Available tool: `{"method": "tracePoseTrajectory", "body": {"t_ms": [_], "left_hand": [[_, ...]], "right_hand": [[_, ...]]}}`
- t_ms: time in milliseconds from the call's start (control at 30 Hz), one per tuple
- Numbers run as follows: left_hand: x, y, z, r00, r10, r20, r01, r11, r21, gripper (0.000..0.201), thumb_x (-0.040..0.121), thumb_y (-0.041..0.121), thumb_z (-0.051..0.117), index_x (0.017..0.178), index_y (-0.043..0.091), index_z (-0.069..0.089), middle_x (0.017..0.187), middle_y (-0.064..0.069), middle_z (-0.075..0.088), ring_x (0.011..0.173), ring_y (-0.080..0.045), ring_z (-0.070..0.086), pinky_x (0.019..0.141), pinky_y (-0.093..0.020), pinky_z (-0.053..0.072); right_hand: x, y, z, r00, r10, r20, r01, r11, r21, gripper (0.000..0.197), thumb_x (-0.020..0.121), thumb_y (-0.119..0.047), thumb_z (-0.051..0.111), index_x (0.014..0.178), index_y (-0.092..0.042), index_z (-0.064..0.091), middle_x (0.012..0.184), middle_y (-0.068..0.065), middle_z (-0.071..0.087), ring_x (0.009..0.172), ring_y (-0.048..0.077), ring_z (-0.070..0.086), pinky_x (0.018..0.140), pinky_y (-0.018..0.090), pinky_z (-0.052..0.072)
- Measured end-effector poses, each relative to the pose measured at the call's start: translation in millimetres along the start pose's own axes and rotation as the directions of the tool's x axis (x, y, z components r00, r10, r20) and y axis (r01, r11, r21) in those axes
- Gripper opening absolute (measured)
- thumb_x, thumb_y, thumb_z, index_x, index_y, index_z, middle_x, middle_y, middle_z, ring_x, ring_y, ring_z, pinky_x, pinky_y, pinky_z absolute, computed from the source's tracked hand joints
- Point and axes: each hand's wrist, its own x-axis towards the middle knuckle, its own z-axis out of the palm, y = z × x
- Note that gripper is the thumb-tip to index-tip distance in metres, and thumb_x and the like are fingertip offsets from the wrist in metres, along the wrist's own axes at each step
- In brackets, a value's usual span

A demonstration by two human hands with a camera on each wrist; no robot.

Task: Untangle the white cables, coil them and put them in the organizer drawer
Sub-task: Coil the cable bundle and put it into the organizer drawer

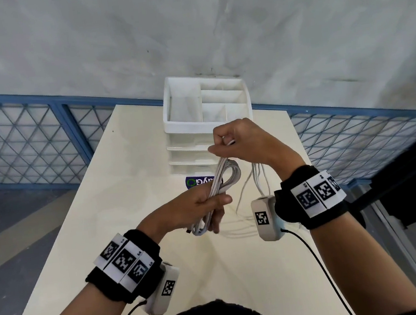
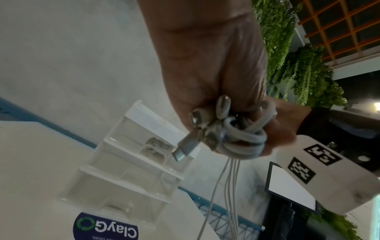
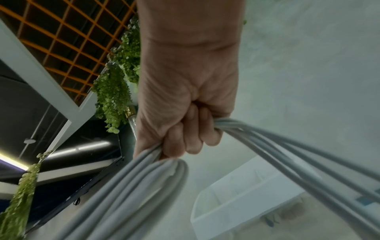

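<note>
Both hands work above the worktop (image 1: 101,196), mid-coil. Left hand (image 1: 197,208) has its grip curled round a bundle of white cables (image 1: 220,182), several loops gathered in the fist, with a USB plug (image 2: 186,148) poking out below the fingers in the left wrist view. Right hand (image 1: 241,142) sits higher, its grip closed in a fist on the upper run of the same cables; strands pass through the fingers (image 3: 193,138) and fan out both ways in the right wrist view. More thin white strands (image 1: 259,182) hang from the right hand down to the worktop and lie loose there, under the right wrist.

The organizer (image 1: 207,110) stands at the far end of the worktop, beyond the hands, with an open tray on top, divided into compartments with nothing visible in them, and 3 clear drawers (image 2: 131,162) below. All the drawers look closed. The middle one seems to hold something pale, but it's too blurred to name.

Progress, my read: part way. 1 bundle is mostly looped in the left hand, so untangling looks largely done for that portion. Left to do: pull in the trailing strands on the worktop, finish the coil, open a drawer, drop the coil inside. Cannot tell how many separate cables there are.
</note>
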Motion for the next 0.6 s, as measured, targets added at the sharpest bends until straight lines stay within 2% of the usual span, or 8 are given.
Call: {"method": "tracePoseTrajectory", "body": {"t_ms": [67, 133, 200, 267, 367, 433, 533, 600], "left_hand": [[-2.5, -1.5, 0.2, 1.000, 0.005, -0.026, -0.006, 1.000, -0.023, 0.031, 0.097, 0.021, 0.046, 0.068, 0.011, 0.040, 0.050, 0.003, 0.050, 0.042, -0.015, 0.056, 0.045, -0.022, 0.044], [-5.2, -4.6, 0.3, 0.993, 0.023, -0.118, -0.028, 0.999, -0.043, 0.043, 0.094, 0.036, 0.049, 0.067, 0.003, 0.037, 0.047, -0.005, 0.040, 0.034, -0.015, 0.044, 0.040, -0.022, 0.038], [-8.3, -7.3, -2.5, 0.977, 0.051, -0.205, -0.071, 0.993, -0.092, 0.053, 0.090, 0.046, 0.046, 0.065, 0.001, 0.036, 0.046, -0.007, 0.033, 0.030, -0.013, 0.033, 0.039, -0.022, 0.034], [-12.3, -7.1, -9.2, 0.957, 0.052, -0.286, -0.113, 0.973, -0.199, 0.050, 0.091, 0.048, 0.042, 0.063, 0.008, 0.035, 0.043, 0.002, 0.032, 0.028, -0.009, 0.028, 0.036, -0.020, 0.032], [-15.3, -7.4, -20.0, 0.929, 0.017, -0.371, -0.128, 0.952, -0.277, 0.044, 0.087, 0.051, 0.040, 0.061, 0.015, 0.034, 0.044, 0.005, 0.030, 0.029, -0.008, 0.026, 0.035, -0.018, 0.031], [-13.4, -11.3, -22.0, 0.913, 0.009, -0.407, -0.121, 0.960, -0.251, 0.044, 0.085, 0.051, 0.041, 0.061, 0.016, 0.034, 0.045, 0.004, 0.030, 0.031, -0.010, 0.027, 0.037, -0.019, 0.032], [-5.4, -14.9, -15.8, 0.885, 0.022, -0.464, -0.083, 0.990, -0.111, 0.048, 0.094, 0.045, 0.040, 0.056, 0.015, 0.036, 0.038, 0.005, 0.037, 0.029, -0.011, 0.037, 0.039, -0.022, 0.035], [0.7, -15.4, -10.8, 0.862, 0.047, -0.505, -0.089, 0.994, -0.059, 0.039, 0.098, 0.034, 0.039, 0.063, 0.018, 0.045, 0.036, 0.004, 0.041, 0.030, -0.010, 0.043, 0.039, -0.024, 0.034]], "right_hand": [[4.0, 0.7, 4.7, 0.998, -0.056, -0.019, 0.054, 0.995, -0.084, 0.042, 0.083, -0.026, 0.068, 0.052, -0.022, 0.041, 0.042, -0.014, 0.044, 0.046, 0.008, 0.037, 0.054, 0.022, 0.031], [6.1, 1.4, 9.2, 0.995, -0.065, -0.069, 0.055, 0.988, -0.147, 0.053, 0.085, -0.039, 0.064, 0.045, -0.021, 0.035, 0.040, -0.009, 0.041, 0.044, 0.012, 0.033, 0.051, 0.023, 0.029], [3.5, 5.3, 6.6, 0.996, 0.006, -0.092, -0.012, 0.998, -0.067, 0.058, 0.090, -0.047, 0.054, 0.043, -0.016, 0.041, 0.037, -0.006, 0.039, 0.040, 0.010, 0.034, 0.050, 0.019, 0.031], [-5.2, 16.5, 2.0, 0.995, 0.084, -0.052, -0.077, 0.988, 0.134, 0.058, 0.097, -0.044, 0.042, 0.054, -0.007, 0.051, 0.043, -0.008, 0.036, 0.042, 0.006, 0.034, 0.051, 0.017, 0.033], [-19.9, 35.6, 13.0, 0.992, 0.122, -0.029, -0.101, 0.916, 0.389, 0.046, 0.102, -0.032, 0.030, 0.083, -0.004, 0.061, 0.059, -0.003, 0.031, 0.052, 0.007, 0.031, 0.054, 0.021, 0.030], [-23.9, 36.1, 38.3, 0.984, 0.127, -0.127, -0.065, 0.911, 0.408, 0.039, 0.102, -0.028, 0.031, 0.095, -0.006, 0.062, 0.062, 0.001, 0.030, 0.054, 0.007, 0.028, 0.052, 0.021, 0.024], [-25.0, 26.1, 73.9, 0.917, 0.195, -0.349, -0.082, 0.946, 0.314, 0.033, 0.101, -0.027, 0.036, 0.090, -0.011, 0.062, 0.051, -0.012, 0.040, 0.047, 0.005, 0.035, 0.053, 0.021, 0.030], [-26.0, 14.7, 83.5, 0.894, 0.246, -0.376, -0.128, 0.941, 0.313, 0.033, 0.101, -0.026, 0.037, 0.087, -0.009, 0.062, 0.050, -0.010, 0.045, 0.045, 0.005, 0.041, 0.054, 0.020, 0.034]]}}
